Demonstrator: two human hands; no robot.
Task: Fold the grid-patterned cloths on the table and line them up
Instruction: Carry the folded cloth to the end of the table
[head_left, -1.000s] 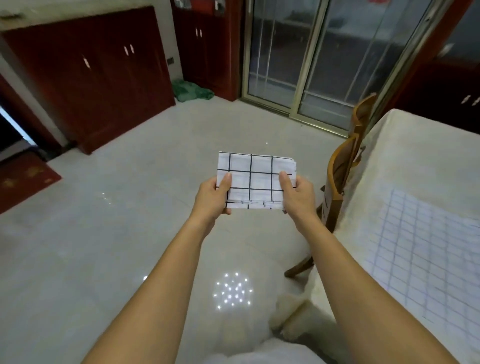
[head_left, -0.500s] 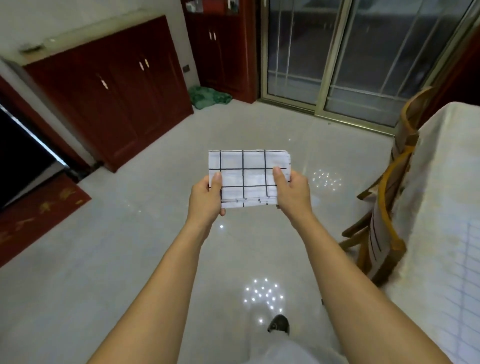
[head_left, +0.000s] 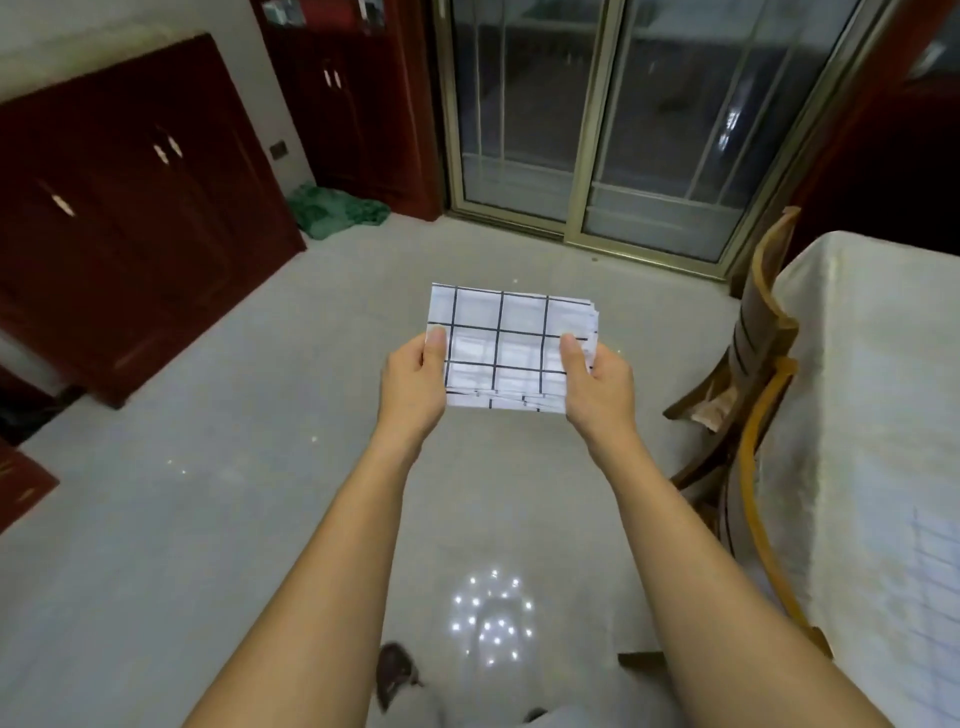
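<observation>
A folded white cloth with a black grid (head_left: 504, 348) hangs in the air in front of me, over the floor. My left hand (head_left: 413, 387) pinches its left edge with the thumb on top. My right hand (head_left: 597, 387) pinches its right edge the same way. Several layers show at the cloth's near edge. At the right edge of the view stands the table (head_left: 857, 364) under a cream tablecloth, and a pale grid-patterned cloth (head_left: 935, 566) lies flat on it, partly cut off by the frame.
Two wooden chairs (head_left: 758, 395) stand against the table's left side. Dark red cabinets (head_left: 130, 208) line the left wall. Sliding glass doors (head_left: 597, 130) are straight ahead, with a green bundle (head_left: 332, 210) on the floor near them. Grey tiled floor (head_left: 208, 467) lies below.
My view has swung away from the table, left and then partly back; the table now shows less than one second ago. Both hands keep the same hold on the folded cloth.
</observation>
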